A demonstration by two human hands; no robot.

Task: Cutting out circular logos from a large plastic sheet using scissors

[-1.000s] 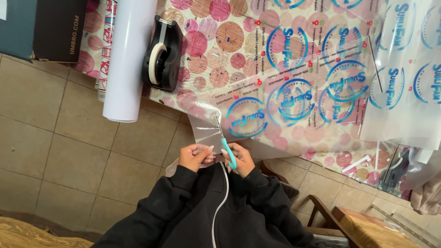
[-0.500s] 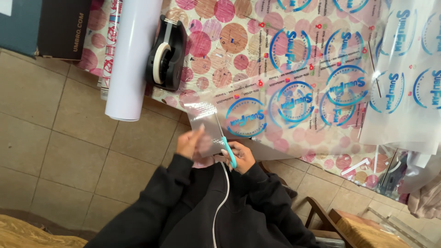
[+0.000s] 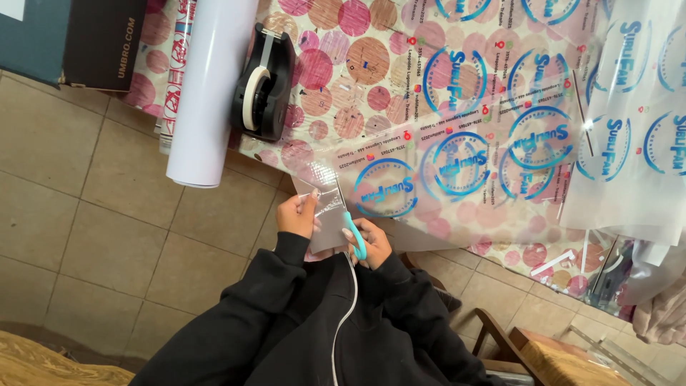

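Head view: left hand (image 3: 296, 214) pinches the clear plastic sheet (image 3: 325, 218) taut; right hand (image 3: 368, 243), grip closed on teal scissors (image 3: 351, 227), should cut slowly.

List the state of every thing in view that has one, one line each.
left hand: gripping the edge of the clear film
right hand: closed on the scissors
scissors: teal handles, blades up in the film
clear film: printed with blue rings, spread flat on the table
tape dispenser: on its side, roll loaded
white roll: rolled up, overhanging the table edge
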